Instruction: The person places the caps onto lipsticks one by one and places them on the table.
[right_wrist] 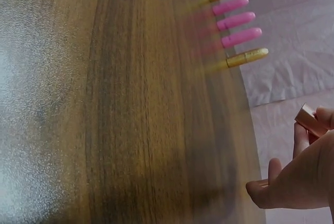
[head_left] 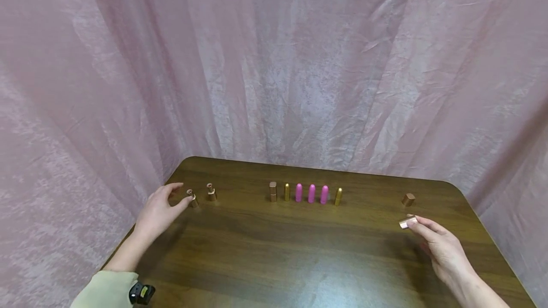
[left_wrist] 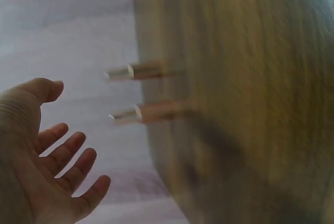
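In the head view my left hand [head_left: 157, 214] is at the left of the table, thumb and fingers spread apart around the near one of two uncapped lipstick tubes [head_left: 193, 198]. The second uncapped lipstick tube [head_left: 211, 193] stands just to its right. The left wrist view shows the hand [left_wrist: 49, 166] with nothing in its fingers and both tubes beyond it, blurred. At the right, my right hand [head_left: 443, 246] pinches a shiny rose-gold lipstick cap [head_left: 406, 222] between thumb and fingers, above the table. Another rose-gold cap [head_left: 408, 199] stands on the table just beyond.
Across the middle of the table [head_left: 274, 260] stands a row: a closed rose-gold lipstick [head_left: 273, 191], a gold tube [head_left: 287, 192], three pink tubes [head_left: 311, 193] and another gold tube [head_left: 338, 197]. Pink curtains [head_left: 299, 70] hang behind and beside the table.
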Tool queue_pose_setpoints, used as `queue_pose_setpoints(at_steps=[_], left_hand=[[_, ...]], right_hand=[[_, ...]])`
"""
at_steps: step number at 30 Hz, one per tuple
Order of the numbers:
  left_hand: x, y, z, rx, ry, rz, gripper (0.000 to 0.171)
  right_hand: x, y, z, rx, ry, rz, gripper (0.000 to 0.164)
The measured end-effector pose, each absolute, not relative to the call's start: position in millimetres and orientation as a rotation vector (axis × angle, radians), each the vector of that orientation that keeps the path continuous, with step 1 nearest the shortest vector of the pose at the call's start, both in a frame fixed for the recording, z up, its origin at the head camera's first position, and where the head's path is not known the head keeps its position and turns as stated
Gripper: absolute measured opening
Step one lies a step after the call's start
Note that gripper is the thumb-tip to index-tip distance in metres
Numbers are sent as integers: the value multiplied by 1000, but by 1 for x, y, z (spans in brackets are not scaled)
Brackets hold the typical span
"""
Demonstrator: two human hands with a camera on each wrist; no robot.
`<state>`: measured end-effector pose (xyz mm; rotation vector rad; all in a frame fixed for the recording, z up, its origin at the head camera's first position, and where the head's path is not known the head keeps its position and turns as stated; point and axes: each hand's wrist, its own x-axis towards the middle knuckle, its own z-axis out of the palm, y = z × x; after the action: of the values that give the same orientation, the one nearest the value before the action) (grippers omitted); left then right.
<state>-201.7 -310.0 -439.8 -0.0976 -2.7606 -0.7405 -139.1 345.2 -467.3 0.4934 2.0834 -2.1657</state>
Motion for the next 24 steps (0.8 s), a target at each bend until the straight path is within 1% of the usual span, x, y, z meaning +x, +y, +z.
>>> queue_pose_setpoints(at_steps=[7, 20, 24], left_hand=[[-218, -328, -462, -6, -2867, -791, 67], [-248, -334, -502, 140, -2970, -783, 63], [-251, -332, -507, 169, -2956, -764, 58]], right_hand=[[-136, 342, -470, 462, 2104, -2182, 13], [-133, 339, -473, 476, 2116, -2157, 12], [-134, 337, -473, 483, 2121, -2140, 11]])
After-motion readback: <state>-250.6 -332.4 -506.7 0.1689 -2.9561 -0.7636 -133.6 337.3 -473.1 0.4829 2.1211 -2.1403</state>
